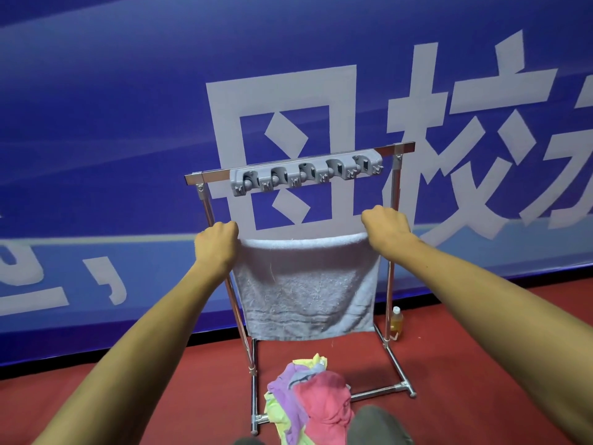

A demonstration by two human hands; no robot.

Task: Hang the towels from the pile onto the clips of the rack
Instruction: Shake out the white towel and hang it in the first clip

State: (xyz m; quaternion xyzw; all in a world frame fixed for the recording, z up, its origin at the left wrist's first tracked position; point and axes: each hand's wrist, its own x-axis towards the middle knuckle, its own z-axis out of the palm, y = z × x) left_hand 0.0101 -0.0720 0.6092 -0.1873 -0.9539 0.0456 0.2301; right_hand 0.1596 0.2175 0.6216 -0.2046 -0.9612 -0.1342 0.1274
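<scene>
Bright, even light; wide-angle edge curvature

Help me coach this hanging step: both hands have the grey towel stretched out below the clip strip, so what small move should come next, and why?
Probably raise the grey towel so its top edge meets the clip strip. The left hand and right hand each grip a top corner, the edge is taut and level, but it hangs below the clips, all of which look empty. More towels wait in the pile on the floor.

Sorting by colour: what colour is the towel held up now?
White towel, clearest in the head view.
</scene>
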